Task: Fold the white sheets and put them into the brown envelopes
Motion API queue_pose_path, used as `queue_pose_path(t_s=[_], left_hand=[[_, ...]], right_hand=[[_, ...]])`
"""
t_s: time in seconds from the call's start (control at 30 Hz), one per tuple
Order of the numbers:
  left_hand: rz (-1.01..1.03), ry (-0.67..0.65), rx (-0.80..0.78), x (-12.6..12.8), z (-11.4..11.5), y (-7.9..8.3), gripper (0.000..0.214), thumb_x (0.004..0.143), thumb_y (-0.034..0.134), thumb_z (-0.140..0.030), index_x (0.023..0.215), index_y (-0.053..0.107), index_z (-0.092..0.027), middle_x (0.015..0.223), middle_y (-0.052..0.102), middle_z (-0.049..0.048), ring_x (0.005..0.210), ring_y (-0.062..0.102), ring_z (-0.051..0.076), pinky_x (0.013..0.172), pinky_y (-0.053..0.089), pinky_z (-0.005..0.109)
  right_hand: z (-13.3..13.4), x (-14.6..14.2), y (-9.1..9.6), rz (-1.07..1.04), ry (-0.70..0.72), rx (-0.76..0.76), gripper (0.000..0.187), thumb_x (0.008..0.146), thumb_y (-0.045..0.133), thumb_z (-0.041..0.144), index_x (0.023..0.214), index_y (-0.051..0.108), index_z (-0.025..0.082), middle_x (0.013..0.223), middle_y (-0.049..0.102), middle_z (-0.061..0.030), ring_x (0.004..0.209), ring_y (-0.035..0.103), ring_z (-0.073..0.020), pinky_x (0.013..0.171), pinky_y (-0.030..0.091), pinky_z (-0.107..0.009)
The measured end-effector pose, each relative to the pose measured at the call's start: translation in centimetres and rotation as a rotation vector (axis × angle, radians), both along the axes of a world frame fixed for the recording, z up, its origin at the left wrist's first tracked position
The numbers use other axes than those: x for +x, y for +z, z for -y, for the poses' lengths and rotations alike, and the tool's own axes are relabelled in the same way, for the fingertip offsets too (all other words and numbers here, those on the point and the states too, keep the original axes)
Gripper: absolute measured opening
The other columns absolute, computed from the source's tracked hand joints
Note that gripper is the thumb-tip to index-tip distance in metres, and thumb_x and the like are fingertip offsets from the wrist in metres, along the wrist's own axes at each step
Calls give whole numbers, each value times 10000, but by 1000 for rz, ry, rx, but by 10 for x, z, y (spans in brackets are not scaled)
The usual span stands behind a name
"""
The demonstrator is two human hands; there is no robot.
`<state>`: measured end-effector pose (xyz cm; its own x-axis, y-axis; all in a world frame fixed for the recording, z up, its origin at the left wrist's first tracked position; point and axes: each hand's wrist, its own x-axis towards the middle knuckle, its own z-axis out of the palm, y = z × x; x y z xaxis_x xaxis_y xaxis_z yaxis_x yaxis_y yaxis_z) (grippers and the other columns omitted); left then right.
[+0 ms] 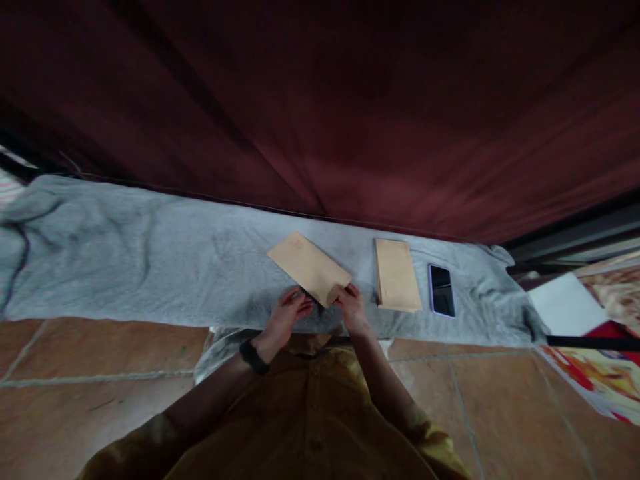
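A brown paper envelope (307,265) lies slanted in front of me, with small reddish print near its far left end. My right hand (351,308) pinches its near right corner, where the paper curls up. Close to the envelope's near edge is my left hand (289,315), its thumb and fingers apart; whether the fingertips touch the paper is hard to see. A dark patch, shadow or object, shows between those fingertips and the envelope. On my left wrist is a black band (254,357).
Right of my hands lies a stack of similar brown envelopes (397,275), then a phone (442,291) in a light purple case. A grey cloth (175,260) covers the narrow surface. Dark red fabric (350,133) rises behind it. White paper (569,305) and colourful print are at far right.
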<state>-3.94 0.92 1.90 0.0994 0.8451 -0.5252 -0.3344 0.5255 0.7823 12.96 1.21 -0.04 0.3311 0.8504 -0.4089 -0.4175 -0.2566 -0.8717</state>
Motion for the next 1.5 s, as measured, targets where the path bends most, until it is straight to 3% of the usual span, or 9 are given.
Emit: queue_pose_path(t_s=[0.2, 0.33, 0.47, 0.6, 0.73, 0.83, 0.97, 1.23, 1.5], left_hand=[[21, -66, -31, 22, 3, 14, 400, 703, 817, -333, 1028, 631, -191, 965, 757, 55, 781, 725, 173, 712, 607, 316], [-134, -141, 70, 21, -2, 9, 408, 720, 765, -317, 1070, 610, -176, 859, 733, 19, 617, 661, 126, 567, 539, 246], [-436, -250, 211, 7, -18, -2, 283, 810, 615, -244, 1083, 579, -179, 656, 649, -42, 439, 533, 104, 439, 420, 219], [-745, -300, 354, -5, -25, -7, 340, 866, 523, -196, 1204, 547, -180, 725, 662, -11, 546, 605, 154, 543, 484, 271], [-1164, -362, 645, -5, -12, -1, 438, 923, 483, -186, 1360, 493, -168, 1058, 681, 99, 899, 676, 224, 751, 545, 338], [-1351, -442, 843, -2, -4, 3, 408, 955, 484, -213, 1361, 518, -192, 1217, 635, 120, 1104, 632, 253, 843, 550, 345], [-1480, -551, 952, -2, -5, 2, 366, 966, 501, -240, 1326, 546, -194, 1323, 609, 120, 1175, 596, 272, 849, 562, 360], [-1582, -764, 1064, -5, -10, 7, 348, 931, 488, -116, 1253, 611, -159, 1355, 602, 153, 1180, 586, 279, 858, 553, 369], [-1653, -890, 1146, 5, -3, 12, 386, 921, 451, -47, 1251, 629, -139, 1177, 667, 154, 1151, 588, 274, 894, 522, 383]], right_hand=[[8, -12, 2, -12, 7, -8, 371, 622, 763, 435, 894, 658, 205, 881, 739, -32, 701, 681, -175, 598, 564, -270], [10, 0, 3, 29, 0, -4, 368, 646, 761, 487, 845, 630, 206, 863, 730, -29, 717, 684, -183, 627, 594, -301], [7, 16, 1, 97, -18, -5, 356, 647, 765, 481, 838, 633, 209, 792, 692, -1, 708, 656, -172, 609, 599, -297], [4, 19, -3, 189, 67, 11, 303, 655, 747, 440, 848, 659, 224, 755, 666, 16, 652, 637, -161, 569, 603, -297], [1, 18, -3, 320, 108, 19, 286, 729, 678, 431, 911, 661, 210, 778, 676, 5, 556, 610, -141, 500, 575, -285], [0, 18, -2, 365, 150, 21, 291, 754, 654, 408, 956, 665, 199, 769, 686, -2, 532, 601, -140, 493, 562, -281], [3, 21, -4, 478, 245, 70, 373, 775, 649, 358, 1123, 646, 225, 928, 710, -23, 695, 667, -171, 564, 579, -278], [11, 25, 3, 1046, 348, 132, 452, 867, 577, 228, 1319, 579, 233, 1173, 646, -108, 967, 673, -236, 859, 560, -368], [16, 27, 5, 1208, 502, 227, 323, 949, 511, 221, 1223, 675, 274, 1272, 630, -93, 1109, 637, -234, 963, 539, -369]])
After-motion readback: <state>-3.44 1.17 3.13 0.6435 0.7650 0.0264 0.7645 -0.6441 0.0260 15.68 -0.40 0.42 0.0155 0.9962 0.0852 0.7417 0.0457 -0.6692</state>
